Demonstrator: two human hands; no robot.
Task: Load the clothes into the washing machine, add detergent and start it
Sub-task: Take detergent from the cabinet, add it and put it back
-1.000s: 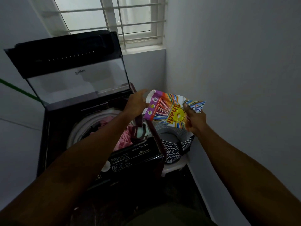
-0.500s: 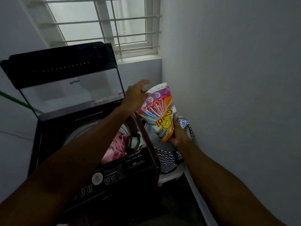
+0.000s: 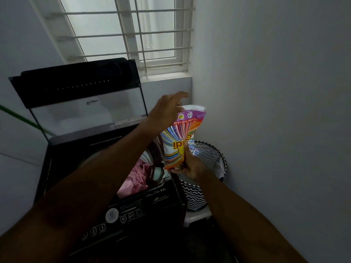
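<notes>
Detergent pouch (image 3: 181, 137) standing upright just right of the washing machine (image 3: 106, 168), right hand (image 3: 191, 166) gripping its bottom, left hand (image 3: 167, 112) hovering spread-fingered at its top, pink clothes (image 3: 136, 177) lying inside the washing machine

Detergent packet (image 3: 180, 137) went from lying sideways to standing upright, open white mouth up, beside the washing machine's (image 3: 114, 186) right edge, above the basket (image 3: 209, 154). Right hand (image 3: 191, 166) shifted from the packet's right end to gripping its lower end from underneath. Left hand (image 3: 167, 111) let go of the packet's top; fingers now spread, hovering just left of the mouth, blurred.
</notes>
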